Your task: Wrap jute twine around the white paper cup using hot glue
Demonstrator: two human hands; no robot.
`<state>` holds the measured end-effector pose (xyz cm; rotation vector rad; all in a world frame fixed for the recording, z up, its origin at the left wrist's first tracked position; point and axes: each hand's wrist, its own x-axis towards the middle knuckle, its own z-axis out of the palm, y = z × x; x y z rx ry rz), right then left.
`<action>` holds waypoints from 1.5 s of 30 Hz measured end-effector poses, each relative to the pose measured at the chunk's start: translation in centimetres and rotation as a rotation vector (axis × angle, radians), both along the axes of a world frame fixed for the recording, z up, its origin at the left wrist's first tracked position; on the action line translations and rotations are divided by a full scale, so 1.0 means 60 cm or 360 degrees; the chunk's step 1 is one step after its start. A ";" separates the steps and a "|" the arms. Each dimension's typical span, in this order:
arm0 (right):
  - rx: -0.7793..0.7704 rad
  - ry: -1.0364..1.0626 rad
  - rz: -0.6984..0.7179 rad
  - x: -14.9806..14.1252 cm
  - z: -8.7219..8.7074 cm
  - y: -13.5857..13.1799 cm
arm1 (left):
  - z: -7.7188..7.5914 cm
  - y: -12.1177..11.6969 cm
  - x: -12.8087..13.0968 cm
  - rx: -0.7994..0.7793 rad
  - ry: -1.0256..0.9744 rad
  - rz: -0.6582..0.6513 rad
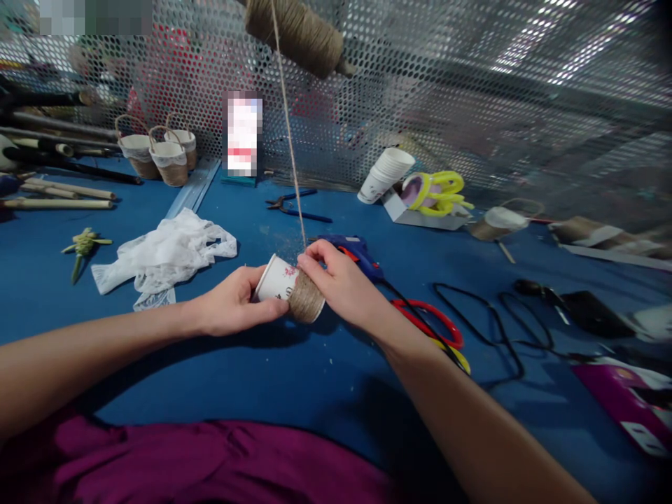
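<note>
A white paper cup (274, 281) lies tilted between my hands, its lower part wrapped in brown twine (306, 299). My left hand (242, 302) grips the cup near its rim, thumb along the side. At the base end, my right hand (332, 271) has its thumb and fingers pinched on the twine where the strand meets the cup. That strand runs up taut to a large twine spool (294, 35) hanging at the mesh. Just behind my right hand lies a blue glue gun (365, 257), partly hidden by it.
White lace (162, 252) lies left, with twine-wrapped baskets (171, 164) behind it. Pliers (294, 207), stacked paper cups (386, 175) and a box (425, 215) of yellow-handled items stand toward the mesh. Red-handled scissors (435, 318) and a black cable (496, 329) lie right.
</note>
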<state>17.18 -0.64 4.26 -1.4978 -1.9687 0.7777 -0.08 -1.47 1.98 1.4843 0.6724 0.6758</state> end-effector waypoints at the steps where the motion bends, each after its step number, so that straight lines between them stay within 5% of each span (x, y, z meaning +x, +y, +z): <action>1: 0.0046 -0.0009 0.0003 -0.001 0.002 -0.002 | 0.005 0.003 0.000 -0.0093 -0.0041 -0.0014; 6: 0.0365 -0.0156 0.0077 -0.007 0.006 -0.017 | 0.022 0.015 0.004 -0.0673 -0.0249 0.0154; 8: 0.0412 -0.0218 0.0110 -0.009 0.005 -0.021 | 0.019 0.016 0.005 -0.0729 -0.0240 0.0205; 16: 0.0320 -0.0067 0.0205 -0.004 0.010 -0.017 | 0.008 0.009 0.004 -0.0275 -0.0128 0.0250; 30: -0.0063 0.0252 0.0162 0.001 0.010 -0.006 | -0.001 0.002 -0.003 0.0202 -0.0082 0.0122; 35: -0.0021 0.0183 0.0200 -0.001 0.007 -0.010 | -0.007 0.004 -0.006 0.0326 -0.0066 0.0081; 45: 0.0405 -0.0037 0.0113 -0.014 -0.007 -0.020 | 0.012 0.005 0.008 -0.0369 -0.0032 0.0328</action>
